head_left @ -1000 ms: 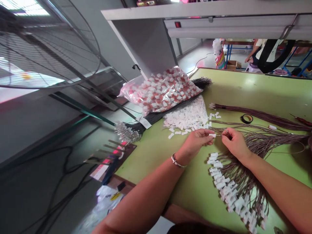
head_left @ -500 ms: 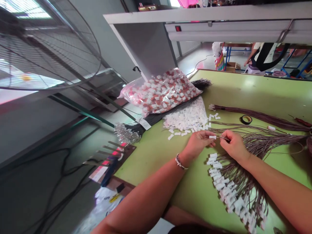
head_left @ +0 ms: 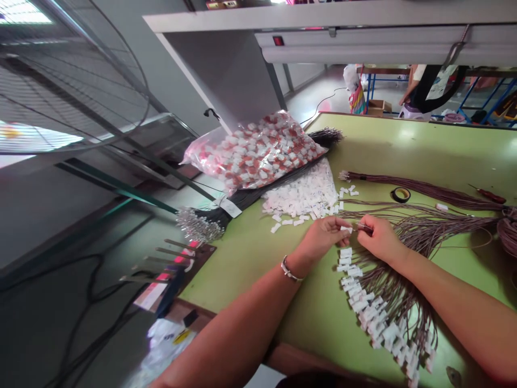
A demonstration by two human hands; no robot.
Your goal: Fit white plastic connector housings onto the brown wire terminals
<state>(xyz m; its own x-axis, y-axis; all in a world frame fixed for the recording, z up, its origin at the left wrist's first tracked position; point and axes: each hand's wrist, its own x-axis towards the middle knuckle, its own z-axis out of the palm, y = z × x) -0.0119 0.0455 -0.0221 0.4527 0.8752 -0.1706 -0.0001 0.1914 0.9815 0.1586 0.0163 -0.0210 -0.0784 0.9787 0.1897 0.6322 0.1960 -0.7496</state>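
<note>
My left hand (head_left: 323,237) pinches a small white connector (head_left: 346,230) between thumb and fingers. Just to its right, my right hand (head_left: 378,237) is closed on a thin brown wire, its end near the connector. Below both hands, a fan of brown wires with white connectors (head_left: 369,312) on their ends lies on the green table (head_left: 242,269). More brown wires (head_left: 440,231) spread to the right, behind my right hand. Loose white connectors (head_left: 301,191) are heaped beyond my left hand, some of them scattered at the heap's edge.
A clear bag of white and orange parts (head_left: 258,151) lies behind the heap, by a black wire bundle (head_left: 250,196). Black tape (head_left: 400,195), a screwdriver (head_left: 490,195) and another brown bundle (head_left: 420,186) lie at the right. A fan (head_left: 72,81) stands left; a person is in the background.
The whole view has shifted, so the table and both hands appear slightly further left. Both hands keep their grips, close together.
</note>
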